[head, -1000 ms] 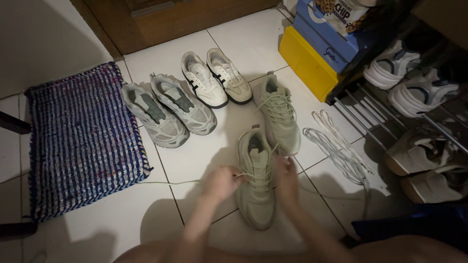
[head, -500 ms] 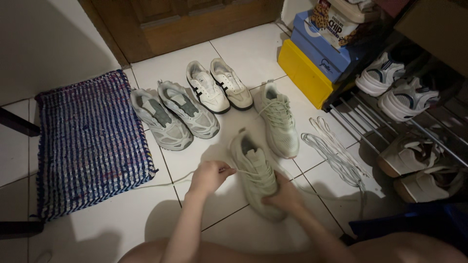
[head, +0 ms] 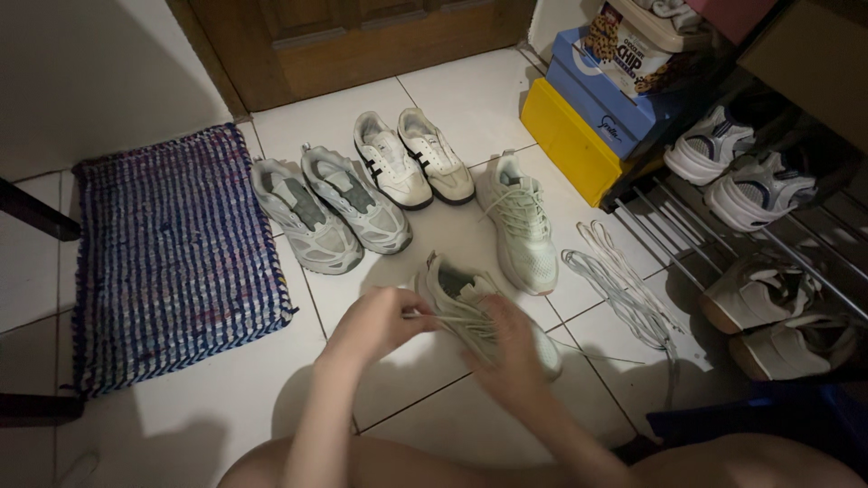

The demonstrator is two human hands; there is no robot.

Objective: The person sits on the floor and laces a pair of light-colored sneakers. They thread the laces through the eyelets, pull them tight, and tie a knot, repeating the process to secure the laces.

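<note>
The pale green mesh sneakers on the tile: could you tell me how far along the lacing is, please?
Done: the far pale green mesh sneaker stands laced. In hand: the left hand pulls a lace end while the right hand works the near sneaker. Left: loose white laces lie unused.

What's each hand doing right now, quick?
Left hand: closed, pinching the shoelace of the pale green sneaker.
Right hand: on the same sneaker; grip unclear.
</note>
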